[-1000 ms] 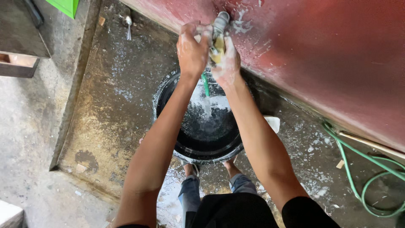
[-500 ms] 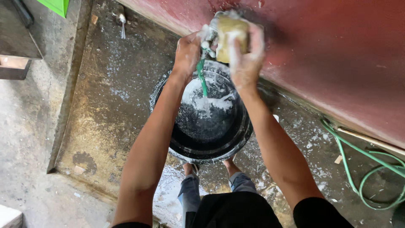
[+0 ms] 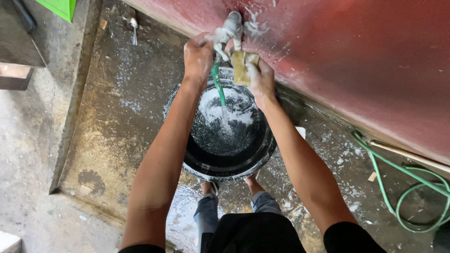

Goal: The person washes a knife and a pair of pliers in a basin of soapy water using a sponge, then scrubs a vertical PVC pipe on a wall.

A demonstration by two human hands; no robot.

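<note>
A soapy grey tap [image 3: 231, 23] sticks out of the red wall [image 3: 356, 61] at the top middle. My left hand [image 3: 198, 55] grips the tap's lower part, where a short green hose end [image 3: 217, 84] hangs down and water runs out. My right hand [image 3: 260, 79] holds a yellow sponge [image 3: 241, 65], covered in foam, just below and right of the tap. Under both hands stands a black bucket [image 3: 262, 150] with foamy water in it.
My feet [image 3: 229, 187] stand at the bucket's near rim on wet, foam-spattered concrete. A green garden hose [image 3: 403, 187] coils at the right along the wall. A spoon [image 3: 134, 28] lies at the top left. A concrete step edge [image 3: 70, 117] runs down the left.
My right hand with the sponge has dropped from high against the wall to just under the tap. My left hand stays on the tap.
</note>
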